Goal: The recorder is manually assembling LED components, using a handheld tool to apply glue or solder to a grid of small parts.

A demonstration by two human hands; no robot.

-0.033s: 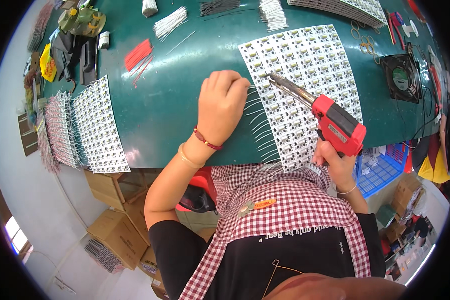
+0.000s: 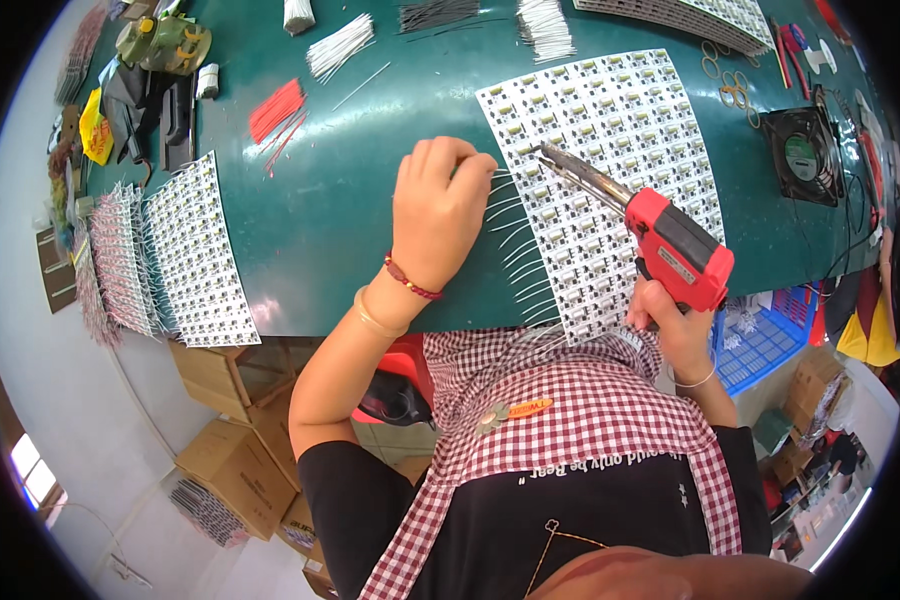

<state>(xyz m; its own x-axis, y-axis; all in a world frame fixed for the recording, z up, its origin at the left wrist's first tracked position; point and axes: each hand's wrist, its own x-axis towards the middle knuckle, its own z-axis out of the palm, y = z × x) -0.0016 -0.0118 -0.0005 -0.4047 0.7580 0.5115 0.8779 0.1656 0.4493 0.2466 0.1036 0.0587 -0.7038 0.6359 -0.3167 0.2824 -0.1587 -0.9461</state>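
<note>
My left hand (image 2: 440,205) is closed in a pinch at the left edge of a white circuit board panel (image 2: 660,120). A thin white wire (image 2: 503,173) shows between its fingertips and the panel; the fingers hide the rest of it. Below, several white wires (image 2: 518,240) stick out from the same edge. My right hand (image 2: 675,330) grips the handle of a red and black soldering gun (image 2: 675,250), a finger by its trigger. The gun's dark tip points up and left over the panel, near the pinching fingers; whether it touches the board I cannot tell.
On the green table (image 2: 360,250) lie red wires (image 2: 276,110), white wires (image 2: 341,46) and black wires (image 2: 440,13). Another panel (image 2: 200,255) is at left, beside wired ones. A panel stack (image 2: 685,22), rubber bands (image 2: 735,92) and a black fan (image 2: 806,157) occupy the right.
My left hand has shifted very slightly left, away from the panel edge. The soldering gun stays almost in the same place.
</note>
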